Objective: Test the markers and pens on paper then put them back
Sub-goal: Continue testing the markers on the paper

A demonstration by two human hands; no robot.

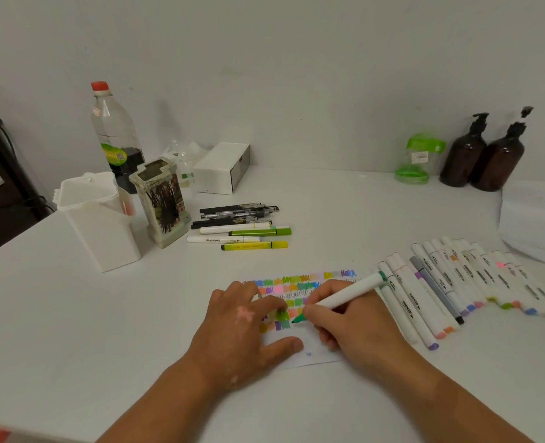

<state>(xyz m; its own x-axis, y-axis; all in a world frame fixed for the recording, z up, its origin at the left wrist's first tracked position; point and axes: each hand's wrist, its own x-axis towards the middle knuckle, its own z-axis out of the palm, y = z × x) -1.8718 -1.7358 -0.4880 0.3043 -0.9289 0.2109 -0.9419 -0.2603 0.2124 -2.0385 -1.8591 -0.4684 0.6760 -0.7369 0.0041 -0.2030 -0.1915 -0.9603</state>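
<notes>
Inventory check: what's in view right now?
paper: one, white, colour swatches, centre
green marker: one, white barrel, tip on paper
loose markers: roughly twenty, white, right of paper
pens and markers: several, black, white, green, behind paper
white holder: one, far left
patterned holder: one, beside white holder
clear bottle: one, red cap, back left
white box: one, back centre
jar: one, green lid, back right
pump bottles: two, brown, back right
left hand: presses paper
right hand: grips green marker
</notes>
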